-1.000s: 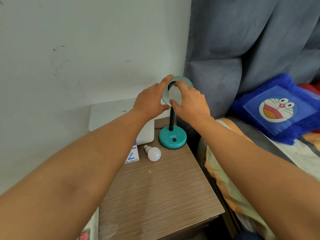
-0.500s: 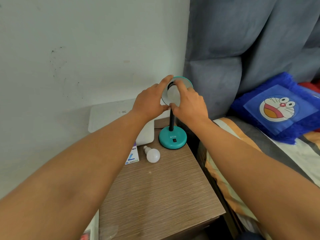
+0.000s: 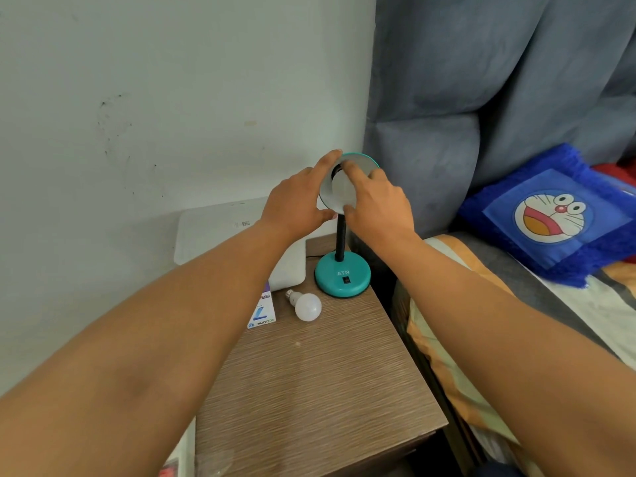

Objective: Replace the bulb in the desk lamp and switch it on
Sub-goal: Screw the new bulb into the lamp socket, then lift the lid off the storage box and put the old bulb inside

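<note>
A teal desk lamp stands at the far right corner of the wooden nightstand [image 3: 309,390], with a round base [image 3: 343,278], a black switch on it and a black flexible neck. Its shade [image 3: 361,163] faces me. My left hand [image 3: 296,204] holds the shade's left rim. My right hand [image 3: 377,204] has its fingers around a white bulb [image 3: 342,192] inside the shade. A second white bulb [image 3: 307,306] lies loose on the nightstand, just left of the base, beside a small bulb box [image 3: 263,313].
A white flat box [image 3: 220,228] leans against the wall behind the nightstand. To the right is a bed with a grey padded headboard [image 3: 447,149] and a blue cartoon cushion [image 3: 550,215]. A clear plastic piece [image 3: 213,461] lies at the nightstand's near left corner.
Both hands stay at the shade. My right hand's fingers have shifted slightly around the bulb. The loose bulb and box have not moved.
</note>
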